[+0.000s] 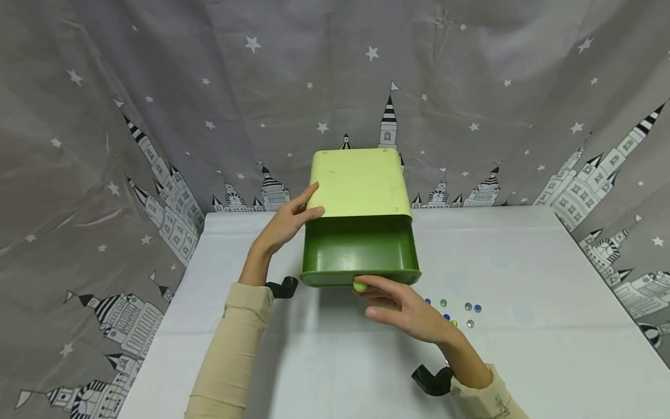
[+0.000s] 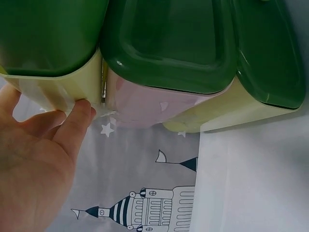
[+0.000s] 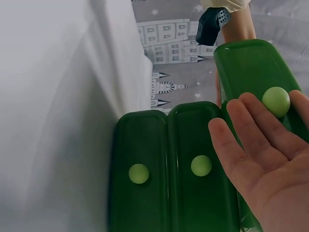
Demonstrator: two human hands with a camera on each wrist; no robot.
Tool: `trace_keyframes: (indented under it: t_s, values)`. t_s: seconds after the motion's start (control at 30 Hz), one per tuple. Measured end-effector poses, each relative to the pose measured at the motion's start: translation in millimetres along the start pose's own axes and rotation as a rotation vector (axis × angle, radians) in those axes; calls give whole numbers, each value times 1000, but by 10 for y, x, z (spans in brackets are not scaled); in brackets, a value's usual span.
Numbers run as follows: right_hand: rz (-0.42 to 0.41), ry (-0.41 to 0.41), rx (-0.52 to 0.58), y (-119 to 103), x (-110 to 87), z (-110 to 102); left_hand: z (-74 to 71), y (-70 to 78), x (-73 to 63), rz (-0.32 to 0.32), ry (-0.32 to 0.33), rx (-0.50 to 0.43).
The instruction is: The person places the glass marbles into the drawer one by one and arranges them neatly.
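Observation:
A drawer tower with a pale yellow-green top (image 1: 361,183) stands on the table, its uppermost green drawer (image 1: 361,247) pulled out with a bare inside. My left hand (image 1: 288,221) rests against the tower's upper left side, its thumb at the front corner; in the left wrist view its fingers (image 2: 77,121) lie on the yellow casing (image 2: 89,87). My right hand (image 1: 403,308) is at the drawer front, fingers extended around its round light-green knob (image 1: 359,287). In the right wrist view this knob (image 3: 276,101) shows between two fingers, with the palm (image 3: 285,188) facing the camera.
Several small glass beads (image 1: 468,306) in blue, green, yellow and clear lie on the white table (image 1: 523,279) right of the tower. Two lower drawers (image 3: 140,145) with round knobs sit under the top one. A grey patterned cloth (image 1: 335,70) hangs behind.

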State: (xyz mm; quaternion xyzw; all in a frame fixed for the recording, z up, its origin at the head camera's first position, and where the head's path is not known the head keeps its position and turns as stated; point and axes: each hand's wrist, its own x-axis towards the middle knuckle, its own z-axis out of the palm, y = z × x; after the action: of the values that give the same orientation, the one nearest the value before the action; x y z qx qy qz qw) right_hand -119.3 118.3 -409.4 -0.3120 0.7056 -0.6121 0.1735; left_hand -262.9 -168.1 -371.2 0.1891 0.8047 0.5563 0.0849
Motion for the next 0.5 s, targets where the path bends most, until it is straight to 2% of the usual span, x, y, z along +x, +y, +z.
trace_keyframes:
  t_s: [0.23,0.5]
  values:
    - [-27,27,-13,41,-55,-37,-7,10,-15,-13,5,-14]
    - [-79,128,-98,71,-193,-73,-4,0,-2,-27,1,-18]
